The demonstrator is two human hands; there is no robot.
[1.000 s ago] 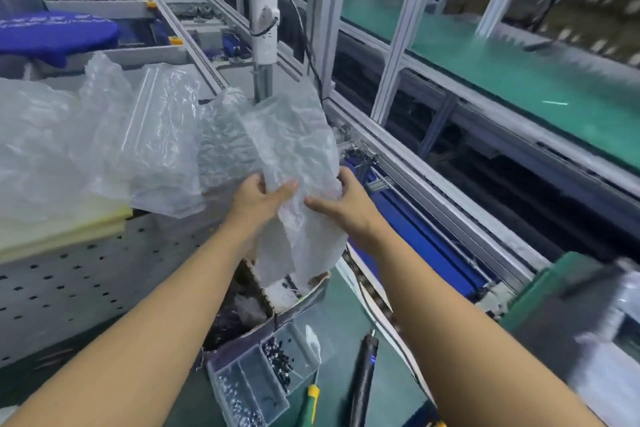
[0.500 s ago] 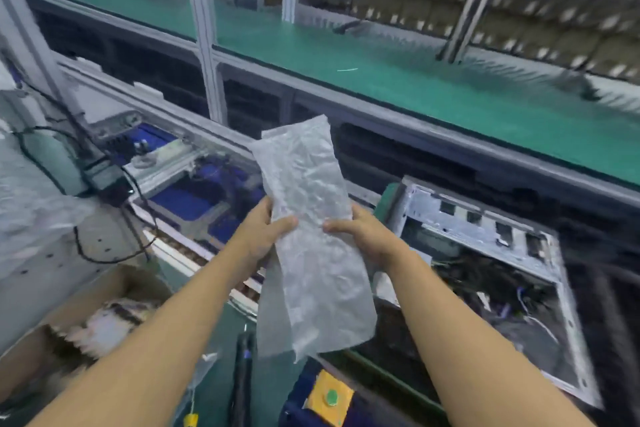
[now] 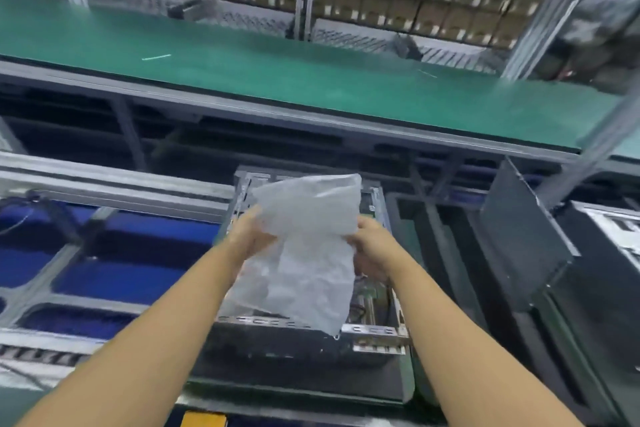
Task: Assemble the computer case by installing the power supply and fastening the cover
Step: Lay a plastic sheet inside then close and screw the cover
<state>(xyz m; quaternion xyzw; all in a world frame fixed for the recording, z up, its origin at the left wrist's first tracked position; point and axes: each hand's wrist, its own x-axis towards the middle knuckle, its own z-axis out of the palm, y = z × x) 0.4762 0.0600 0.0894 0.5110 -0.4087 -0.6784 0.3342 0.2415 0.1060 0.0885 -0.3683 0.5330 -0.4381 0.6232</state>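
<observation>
The left hand [image 3: 251, 239] and right hand [image 3: 372, 246] each grip a side edge of a bubble-wrap bag [image 3: 308, 253], level with one another. The open computer case [image 3: 374, 331] lies directly beneath, its long axis running away from the person; the bag's contents are possibly nothing, too blurred to tell

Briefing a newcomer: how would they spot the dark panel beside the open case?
Find the long green bench across the back. Below it sits the open computer case, behind the plastic bag. Right of it, the panel stands tilted on edge, the only flat slab there.
</observation>
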